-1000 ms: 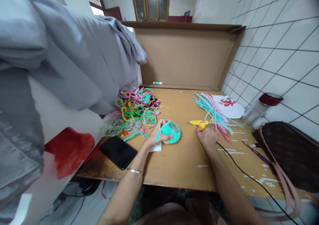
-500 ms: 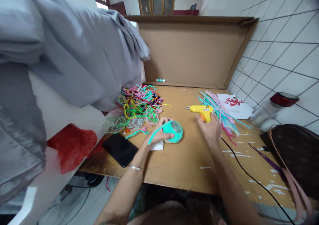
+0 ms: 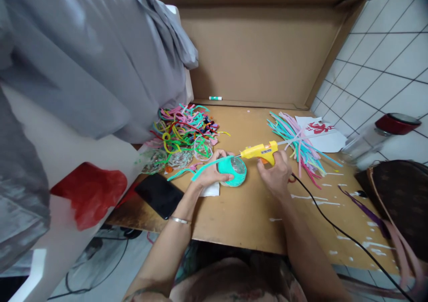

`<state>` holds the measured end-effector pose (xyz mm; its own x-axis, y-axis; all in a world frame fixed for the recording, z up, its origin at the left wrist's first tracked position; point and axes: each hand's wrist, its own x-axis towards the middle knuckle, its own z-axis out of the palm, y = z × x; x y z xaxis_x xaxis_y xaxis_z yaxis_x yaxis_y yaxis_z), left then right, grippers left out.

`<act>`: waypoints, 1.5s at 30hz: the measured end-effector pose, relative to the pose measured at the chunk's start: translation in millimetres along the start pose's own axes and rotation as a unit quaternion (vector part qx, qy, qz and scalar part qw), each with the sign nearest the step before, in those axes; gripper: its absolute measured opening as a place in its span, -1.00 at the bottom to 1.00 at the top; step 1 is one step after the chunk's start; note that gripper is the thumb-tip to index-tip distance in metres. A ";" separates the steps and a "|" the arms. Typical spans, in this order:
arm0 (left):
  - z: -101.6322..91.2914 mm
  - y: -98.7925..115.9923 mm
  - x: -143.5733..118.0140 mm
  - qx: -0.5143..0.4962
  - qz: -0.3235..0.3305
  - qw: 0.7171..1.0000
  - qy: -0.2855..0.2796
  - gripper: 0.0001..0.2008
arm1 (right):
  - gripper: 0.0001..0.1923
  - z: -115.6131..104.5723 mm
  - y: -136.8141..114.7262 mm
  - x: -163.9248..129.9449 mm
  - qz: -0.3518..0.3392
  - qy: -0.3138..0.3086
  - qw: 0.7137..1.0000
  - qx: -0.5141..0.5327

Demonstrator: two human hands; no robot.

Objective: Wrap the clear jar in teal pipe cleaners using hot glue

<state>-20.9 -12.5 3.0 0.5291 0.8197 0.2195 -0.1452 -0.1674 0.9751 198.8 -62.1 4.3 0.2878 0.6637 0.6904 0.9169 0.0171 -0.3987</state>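
My left hand (image 3: 214,170) grips a small clear cup (image 3: 238,164) wrapped in turquoise pipe cleaner (image 3: 234,178), with the thumb on its near side. A loose tail of the pipe cleaner (image 3: 207,166) sticks out to the left over the hand. In my right hand (image 3: 277,171) is a yellow hot glue gun (image 3: 260,151), fingers wrapped round its handle. The metal nozzle points left and reaches the cup's upper rim; whether it touches cannot be made out. A clear glue stick (image 3: 282,142) pokes from the gun's back.
A tangle of coloured pipe cleaners (image 3: 182,130) lies left, straight ones (image 3: 297,137) right. A black phone (image 3: 159,196) sits at the front left. The gun's cord (image 3: 329,221) trails right past a bag (image 3: 397,199). A bottle (image 3: 368,143) stands by the tiled wall; cardboard (image 3: 261,56) rises behind.
My right hand has brought the glue gun left, so its nozzle is now at the cup's rim. The pipe cleaner's tail lies higher across my left hand. The camera view has tilted down.
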 end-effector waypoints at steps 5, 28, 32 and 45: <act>1.8 3.1 -2.0 -0.018 0.002 1.000 -0.017 -0.39 | -0.85 0.2 -0.2 0.0 -0.017 0.004 1.000 -0.011; 5.6 6.7 -4.3 -0.022 -0.009 1.000 -0.012 -0.37 | -0.86 -3.5 -2.8 0.4 -0.028 -0.022 0.999 -0.002; 5.6 7.4 -3.9 -0.014 -0.006 1.000 -0.016 -0.38 | -0.85 -3.8 -1.7 0.4 -0.028 -0.027 0.999 -0.004; 4.9 6.0 -3.8 -0.016 -0.001 1.000 -0.020 -0.39 | -0.85 -5.4 -2.3 1.8 -0.035 -0.030 0.999 0.011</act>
<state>-19.7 -19.3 8.2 0.5627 0.7970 0.2195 -0.1711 -0.1475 0.9742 198.7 -65.0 9.7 0.2058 0.7034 0.6803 0.9277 0.0810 -0.3643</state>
